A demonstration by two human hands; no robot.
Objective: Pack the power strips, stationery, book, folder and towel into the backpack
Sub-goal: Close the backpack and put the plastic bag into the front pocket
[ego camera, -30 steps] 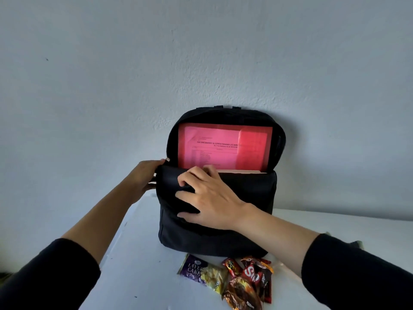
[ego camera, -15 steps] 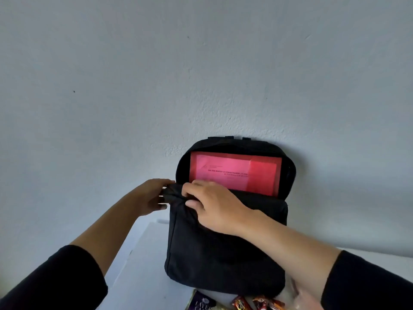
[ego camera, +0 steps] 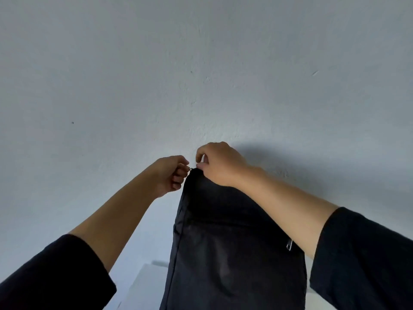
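The black backpack (ego camera: 228, 247) stands upright on the white table, its front panel facing me and its top closed over. My left hand (ego camera: 171, 173) pinches a small metal zipper pull (ego camera: 190, 168) at the bag's top left corner. Just to the right, my right hand (ego camera: 218, 163) grips the fabric at the top edge. A second silver zipper pull (ego camera: 289, 244) hangs on the front pocket. The pink folder and the other packed things are hidden inside.
A plain pale wall (ego camera: 201, 74) fills the view behind the bag. Only a sliver of the white table (ego camera: 143, 285) shows at the bottom left of the backpack.
The front flap has come up and now covers the pink folder. Both hands rose to the bag's top corner, the left one taking the zipper pull. The view tilted upward, so the snacks left the frame.
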